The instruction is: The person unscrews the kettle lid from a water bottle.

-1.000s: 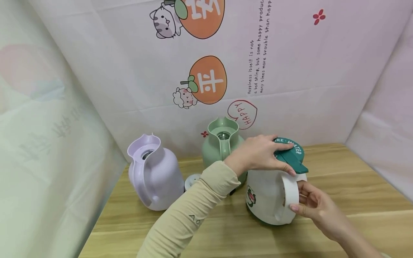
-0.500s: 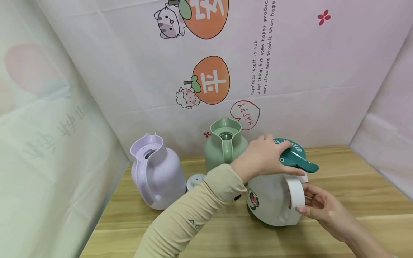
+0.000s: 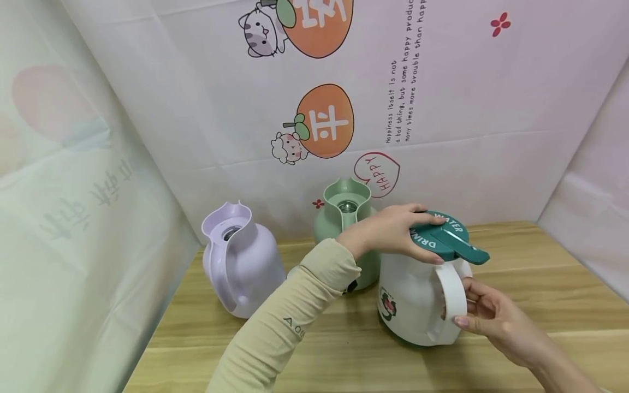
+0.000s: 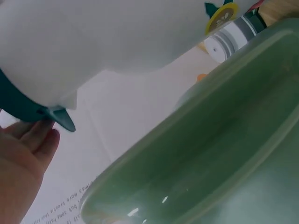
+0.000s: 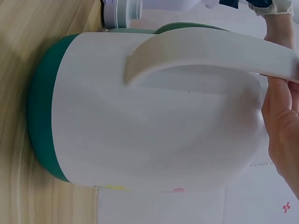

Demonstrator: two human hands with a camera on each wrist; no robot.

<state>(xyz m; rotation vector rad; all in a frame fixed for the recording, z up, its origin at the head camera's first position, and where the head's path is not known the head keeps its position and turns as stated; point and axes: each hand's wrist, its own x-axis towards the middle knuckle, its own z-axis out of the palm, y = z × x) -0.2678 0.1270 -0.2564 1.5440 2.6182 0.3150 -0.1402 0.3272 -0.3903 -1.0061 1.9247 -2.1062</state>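
Note:
A white jug [image 3: 413, 305] with a teal base stands upright on the wood-grain table. Its round teal lid [image 3: 437, 243], lettered "DRINK WATER", is on top, and the lid's lever [image 3: 469, 252] points to the right, over the handle. My left hand [image 3: 390, 232] grips the lid by its rim, thumb on the near side and fingers on the far side. With thumb and fingers, my right hand [image 3: 496, 319] holds the jug's white handle [image 3: 456, 305]. In the right wrist view the handle [image 5: 196, 46] crosses in front of the jug's body.
A lidless lilac jug [image 3: 250, 267] stands at left. The lidless green jug [image 3: 324, 224] is behind my left forearm, close to the white jug. A small white-and-grey stopper [image 4: 226, 44] shows in the left wrist view. Printed cloth [image 3: 221, 125] hangs behind the table.
The lid's lever has swung further right over the handle. My left hand has shifted slightly leftward on the lid, uncovering more lettering. My right hand keeps hold of the handle.

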